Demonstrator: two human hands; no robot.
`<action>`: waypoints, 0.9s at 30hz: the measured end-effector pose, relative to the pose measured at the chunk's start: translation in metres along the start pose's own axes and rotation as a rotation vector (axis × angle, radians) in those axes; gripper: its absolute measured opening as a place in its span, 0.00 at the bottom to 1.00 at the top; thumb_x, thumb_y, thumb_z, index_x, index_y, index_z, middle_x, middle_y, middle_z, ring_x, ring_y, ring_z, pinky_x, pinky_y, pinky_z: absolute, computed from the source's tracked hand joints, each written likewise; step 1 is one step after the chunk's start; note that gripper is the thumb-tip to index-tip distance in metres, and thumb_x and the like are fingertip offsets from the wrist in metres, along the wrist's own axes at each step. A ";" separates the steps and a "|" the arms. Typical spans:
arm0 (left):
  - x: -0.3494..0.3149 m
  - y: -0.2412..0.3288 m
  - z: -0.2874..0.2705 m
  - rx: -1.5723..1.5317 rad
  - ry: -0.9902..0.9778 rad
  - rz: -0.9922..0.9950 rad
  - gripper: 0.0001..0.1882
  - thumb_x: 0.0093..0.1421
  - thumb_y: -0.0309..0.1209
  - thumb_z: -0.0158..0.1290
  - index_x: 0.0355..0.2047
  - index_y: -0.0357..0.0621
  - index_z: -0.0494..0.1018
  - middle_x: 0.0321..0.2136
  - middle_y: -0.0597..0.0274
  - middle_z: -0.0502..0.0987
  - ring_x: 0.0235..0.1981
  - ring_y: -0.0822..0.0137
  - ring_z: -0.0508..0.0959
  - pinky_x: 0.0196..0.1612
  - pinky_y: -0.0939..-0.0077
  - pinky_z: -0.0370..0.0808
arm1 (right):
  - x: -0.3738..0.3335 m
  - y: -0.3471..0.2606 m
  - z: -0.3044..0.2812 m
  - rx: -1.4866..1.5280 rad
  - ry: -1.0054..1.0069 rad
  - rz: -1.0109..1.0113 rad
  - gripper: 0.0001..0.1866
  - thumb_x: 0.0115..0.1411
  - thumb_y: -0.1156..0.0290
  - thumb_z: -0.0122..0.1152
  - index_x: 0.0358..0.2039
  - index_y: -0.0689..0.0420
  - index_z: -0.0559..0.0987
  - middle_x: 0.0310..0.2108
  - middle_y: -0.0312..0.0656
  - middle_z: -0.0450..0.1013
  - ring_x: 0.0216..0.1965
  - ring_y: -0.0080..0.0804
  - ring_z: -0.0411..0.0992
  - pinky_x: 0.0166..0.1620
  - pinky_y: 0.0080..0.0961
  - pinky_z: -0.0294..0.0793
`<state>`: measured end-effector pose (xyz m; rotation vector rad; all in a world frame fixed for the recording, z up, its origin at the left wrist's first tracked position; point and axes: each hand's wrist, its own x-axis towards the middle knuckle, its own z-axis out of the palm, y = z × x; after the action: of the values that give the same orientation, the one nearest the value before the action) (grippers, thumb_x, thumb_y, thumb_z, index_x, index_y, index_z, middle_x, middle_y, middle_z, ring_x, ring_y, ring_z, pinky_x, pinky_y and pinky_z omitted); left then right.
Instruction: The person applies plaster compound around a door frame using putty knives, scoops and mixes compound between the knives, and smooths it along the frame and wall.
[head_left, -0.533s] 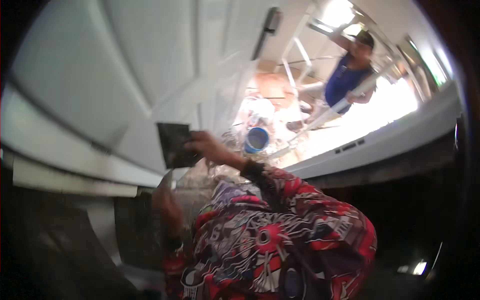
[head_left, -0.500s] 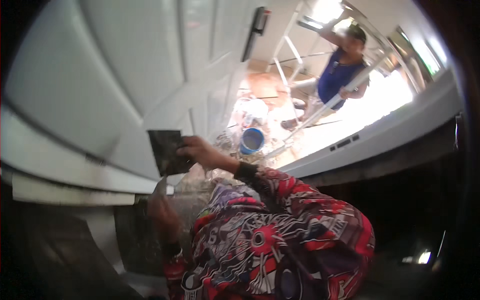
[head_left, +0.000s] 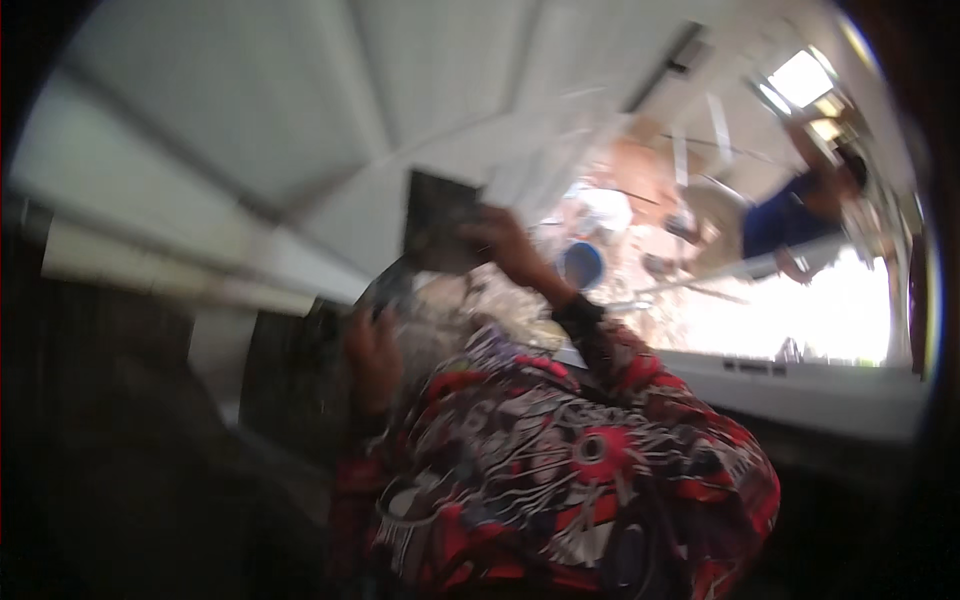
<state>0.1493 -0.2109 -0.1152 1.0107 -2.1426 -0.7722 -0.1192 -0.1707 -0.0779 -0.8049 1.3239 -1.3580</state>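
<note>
My right hand (head_left: 508, 245) grips the edge of a dark, flat, square plate (head_left: 438, 222), its fingers closed at the plate's right side. Below it, my left hand (head_left: 372, 358) is closed around a greyish, blade-like tool (head_left: 392, 284), smeared by motion. The tool's upper end is near the plate's lower left corner; whether they touch, I cannot tell. Patterned red, black and white sleeves cover both my arms.
A large white grooved panel (head_left: 270, 90) rises at left and ahead. A blue bucket (head_left: 581, 266) stands below on the littered ground. To the right, a co-worker in a blue top (head_left: 790, 215) is beside white scaffold bars (head_left: 720, 125). A pale ledge (head_left: 810, 400) crosses the right.
The view has swung, so panel, bucket and co-worker appear shifted rightward. My hands, with the plate and tool, sit higher and farther right in the picture. Both grips stay the same.
</note>
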 end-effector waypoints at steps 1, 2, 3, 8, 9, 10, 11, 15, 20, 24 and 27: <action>0.006 0.015 -0.003 -0.123 -0.032 -0.108 0.18 0.66 0.30 0.50 0.51 0.28 0.70 0.38 0.36 0.77 0.39 0.46 0.79 0.43 0.60 0.73 | 0.000 0.001 -0.005 0.062 0.004 -0.045 0.12 0.62 0.73 0.50 0.39 0.67 0.79 0.38 0.42 0.78 0.33 0.31 0.78 0.36 0.26 0.81; 0.009 0.028 -0.009 -0.163 0.016 -0.134 0.17 0.65 0.29 0.50 0.51 0.28 0.70 0.37 0.37 0.77 0.38 0.48 0.79 0.41 0.61 0.74 | -0.001 -0.008 -0.004 0.130 -0.024 -0.015 0.13 0.61 0.73 0.52 0.42 0.66 0.76 0.36 0.45 0.77 0.34 0.32 0.78 0.37 0.29 0.81; 0.009 0.028 -0.010 -0.229 0.015 -0.190 0.17 0.65 0.27 0.50 0.51 0.27 0.69 0.35 0.39 0.78 0.35 0.50 0.79 0.39 0.63 0.74 | 0.002 -0.008 -0.003 0.099 -0.022 -0.013 0.14 0.62 0.72 0.52 0.45 0.67 0.74 0.36 0.45 0.77 0.34 0.33 0.79 0.37 0.29 0.81; 0.004 0.038 -0.013 -0.352 0.189 -0.163 0.16 0.64 0.25 0.50 0.49 0.28 0.70 0.32 0.42 0.78 0.31 0.55 0.79 0.35 0.65 0.73 | 0.010 -0.019 0.006 0.124 -0.115 0.009 0.15 0.62 0.72 0.52 0.46 0.67 0.73 0.36 0.44 0.76 0.34 0.33 0.78 0.37 0.29 0.81; 0.004 0.037 -0.016 -0.375 0.170 -0.182 0.14 0.64 0.25 0.50 0.48 0.29 0.71 0.31 0.43 0.78 0.30 0.55 0.79 0.34 0.65 0.73 | 0.011 -0.017 0.006 0.118 -0.132 0.003 0.15 0.62 0.72 0.52 0.46 0.67 0.73 0.36 0.44 0.76 0.34 0.33 0.78 0.38 0.30 0.81; 0.003 0.036 -0.019 -0.398 0.151 -0.199 0.13 0.63 0.25 0.50 0.46 0.29 0.71 0.30 0.44 0.78 0.29 0.56 0.78 0.33 0.65 0.73 | 0.012 -0.016 0.007 0.111 -0.148 -0.005 0.14 0.62 0.73 0.51 0.47 0.66 0.73 0.36 0.44 0.76 0.35 0.33 0.78 0.38 0.30 0.81; 0.000 0.034 -0.021 -0.395 0.154 -0.202 0.13 0.63 0.25 0.50 0.46 0.29 0.71 0.30 0.44 0.78 0.29 0.56 0.78 0.33 0.65 0.73 | 0.013 -0.015 0.009 0.112 -0.153 -0.003 0.14 0.62 0.73 0.51 0.47 0.66 0.73 0.36 0.44 0.76 0.35 0.33 0.78 0.38 0.30 0.81; -0.008 0.042 -0.036 -0.340 0.159 -0.285 0.11 0.64 0.26 0.51 0.43 0.30 0.72 0.29 0.46 0.79 0.28 0.59 0.79 0.32 0.66 0.73 | 0.013 -0.015 0.013 0.093 -0.154 0.020 0.14 0.62 0.73 0.51 0.47 0.65 0.74 0.37 0.43 0.76 0.35 0.32 0.78 0.38 0.30 0.81; -0.014 0.042 -0.045 -0.291 0.272 -0.274 0.12 0.63 0.28 0.52 0.42 0.30 0.72 0.27 0.46 0.79 0.27 0.62 0.79 0.31 0.66 0.72 | 0.009 -0.022 0.021 0.105 -0.178 0.017 0.15 0.63 0.73 0.51 0.48 0.65 0.74 0.38 0.43 0.76 0.36 0.31 0.78 0.39 0.31 0.82; -0.010 0.035 -0.046 -0.280 0.228 -0.245 0.12 0.63 0.28 0.52 0.42 0.29 0.72 0.25 0.47 0.78 0.26 0.59 0.78 0.31 0.67 0.72 | 0.006 -0.022 0.020 0.125 -0.182 0.004 0.16 0.63 0.73 0.51 0.49 0.66 0.73 0.39 0.43 0.76 0.37 0.33 0.78 0.40 0.31 0.82; -0.007 0.036 -0.045 -0.153 0.097 -0.228 0.12 0.62 0.27 0.53 0.43 0.32 0.73 0.29 0.49 0.78 0.28 0.55 0.78 0.35 0.66 0.73 | 0.002 -0.020 0.020 0.091 -0.226 -0.001 0.16 0.63 0.74 0.51 0.49 0.67 0.73 0.41 0.46 0.76 0.39 0.35 0.78 0.41 0.30 0.81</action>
<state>0.1709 -0.1963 -0.0633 1.1978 -1.8760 -0.9592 -0.1050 -0.1813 -0.0552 -0.8690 1.0790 -1.2773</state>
